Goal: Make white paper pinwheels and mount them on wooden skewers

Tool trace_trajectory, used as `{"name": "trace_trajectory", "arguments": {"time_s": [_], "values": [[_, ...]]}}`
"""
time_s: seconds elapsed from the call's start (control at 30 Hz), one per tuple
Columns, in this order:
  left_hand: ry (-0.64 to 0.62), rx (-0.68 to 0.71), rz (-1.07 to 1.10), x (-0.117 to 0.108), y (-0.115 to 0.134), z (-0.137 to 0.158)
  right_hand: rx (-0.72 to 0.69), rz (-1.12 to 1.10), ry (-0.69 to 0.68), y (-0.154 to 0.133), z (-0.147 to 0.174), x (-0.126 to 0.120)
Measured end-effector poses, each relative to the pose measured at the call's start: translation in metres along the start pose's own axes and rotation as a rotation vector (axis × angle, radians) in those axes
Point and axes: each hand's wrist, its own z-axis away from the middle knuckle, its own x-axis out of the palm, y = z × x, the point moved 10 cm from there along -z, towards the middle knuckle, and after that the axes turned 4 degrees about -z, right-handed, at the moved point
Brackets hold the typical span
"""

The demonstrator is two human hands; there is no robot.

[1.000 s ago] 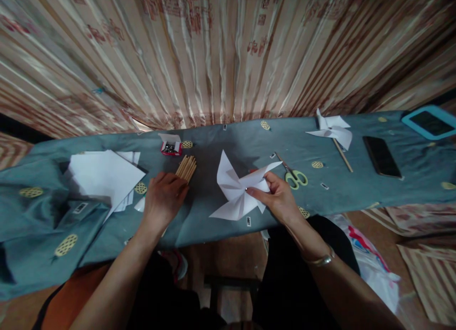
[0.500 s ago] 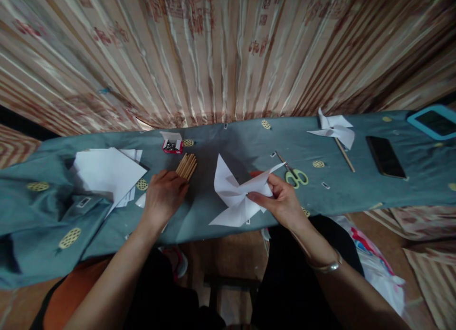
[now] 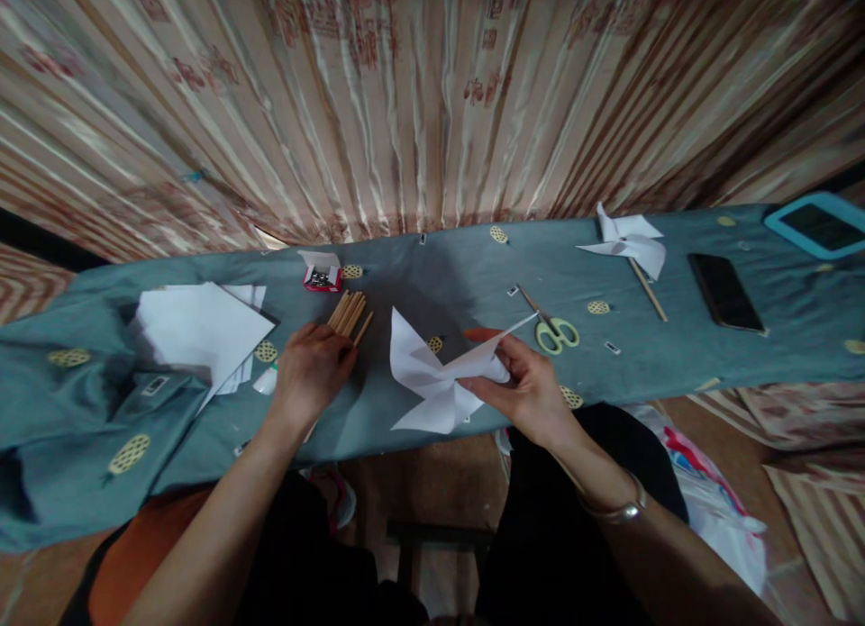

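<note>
My right hand (image 3: pixel 517 383) pinches a white folded paper pinwheel (image 3: pixel 432 387) at its middle and right blade, thumb on the near side. Over the bundle of thin wooden sticks (image 3: pixel 347 312), my left hand (image 3: pixel 314 365) has its fingers curled round the near ends, one stick lying slightly apart at the right. How many sticks those fingers hold is hidden. Just behind the sticks stands a small open red-and-white box (image 3: pixel 323 277) of metal pins. A second pinwheel (image 3: pixel 628 240), fixed on a stick, lies farther right.
White paper sheets (image 3: pixel 203 324) are stacked at the left on the green cloth-covered table (image 3: pixel 432 266). Scissors with pale green handles (image 3: pixel 557 335) lie beyond my right hand. A black phone (image 3: pixel 726 291) and a blue-framed tablet (image 3: pixel 821 227) rest at the right. A curtain (image 3: pixel 405 104) hangs behind.
One stick has come apart from the bundle, to the right, by my left hand's fingers. The pinwheel in my right hand has shifted slightly left and tilted.
</note>
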Motion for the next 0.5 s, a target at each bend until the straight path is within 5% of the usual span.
{"name": "trace_trajectory", "arguments": {"time_s": [0.33, 0.5], "values": [[0.107, -0.252, 0.840, -0.041, 0.019, 0.009, -0.464, 0.474, -0.041, -0.047, 0.032, 0.016], [0.009, -0.351, 1.109, -0.024, 0.033, 0.011, -0.590, 0.482, -0.062, -0.058, 0.039, 0.020]]}}
